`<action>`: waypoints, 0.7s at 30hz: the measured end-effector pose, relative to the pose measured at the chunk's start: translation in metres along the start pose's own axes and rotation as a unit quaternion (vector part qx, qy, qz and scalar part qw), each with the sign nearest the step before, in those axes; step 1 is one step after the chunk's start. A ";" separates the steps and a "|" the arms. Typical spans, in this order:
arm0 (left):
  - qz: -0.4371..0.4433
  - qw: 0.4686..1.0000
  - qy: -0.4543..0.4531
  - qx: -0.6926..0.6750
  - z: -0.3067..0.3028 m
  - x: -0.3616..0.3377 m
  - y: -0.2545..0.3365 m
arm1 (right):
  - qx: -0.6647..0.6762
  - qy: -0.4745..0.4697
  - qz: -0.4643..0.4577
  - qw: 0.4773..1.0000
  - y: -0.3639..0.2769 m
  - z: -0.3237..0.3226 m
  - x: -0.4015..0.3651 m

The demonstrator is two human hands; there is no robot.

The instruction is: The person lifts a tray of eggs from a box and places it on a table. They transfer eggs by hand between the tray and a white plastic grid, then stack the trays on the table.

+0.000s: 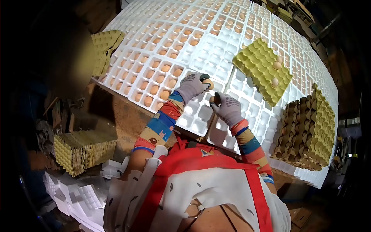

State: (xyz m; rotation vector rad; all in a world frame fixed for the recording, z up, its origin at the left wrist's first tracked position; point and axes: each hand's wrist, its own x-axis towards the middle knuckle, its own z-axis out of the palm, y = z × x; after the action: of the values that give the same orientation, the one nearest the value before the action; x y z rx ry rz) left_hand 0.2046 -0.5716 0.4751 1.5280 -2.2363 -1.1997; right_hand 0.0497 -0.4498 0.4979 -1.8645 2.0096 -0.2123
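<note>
My left hand (193, 86), in a grey glove with dark fingertips, is closed round a light brown egg (209, 83) above a white foam egg tray (192, 120). Close by on the right, my gloved right hand (228, 109) is closed on another brown egg (214, 100), partly hidden by the fingers. Below both hands the near tray cells hold nothing. Brown eggs (165, 68) fill cells of the foam tray left of my left hand. Beyond my right hand lies a yellow pulp egg tray (258, 63) with a few eggs (274, 82) on its right part.
Many white foam trays with eggs (181, 30) cover the table to its far side. A stack of pulp trays (305, 129) stands at the right, and more yellow trays (104, 48) at the left edge. Below left are a tray stack (85, 150) and white foam pieces (91, 195).
</note>
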 end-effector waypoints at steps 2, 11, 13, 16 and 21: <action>0.049 0.998 0.033 -0.022 0.004 -0.002 0.005 | -0.039 -0.015 -0.004 0.999 -0.007 0.011 0.004; 0.129 0.902 0.272 -0.310 0.030 -0.004 -0.022 | 0.245 0.125 0.022 0.961 0.021 0.024 0.025; 0.130 0.954 0.240 0.123 0.045 -0.024 -0.016 | 0.382 0.160 0.037 0.909 0.020 0.029 0.041; 0.129 0.936 0.322 0.063 0.057 -0.027 -0.032 | 0.452 0.201 0.003 0.869 0.004 0.033 0.063; 0.172 0.896 0.404 -0.075 0.030 -0.048 -0.049 | 0.316 0.265 -0.145 0.899 -0.032 0.047 0.096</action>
State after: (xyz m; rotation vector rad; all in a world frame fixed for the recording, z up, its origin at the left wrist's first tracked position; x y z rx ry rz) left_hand 0.2439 -0.5230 0.4342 1.1827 -1.6878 -0.4727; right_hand 0.0931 -0.5407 0.4496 -1.7485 1.6238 -1.4066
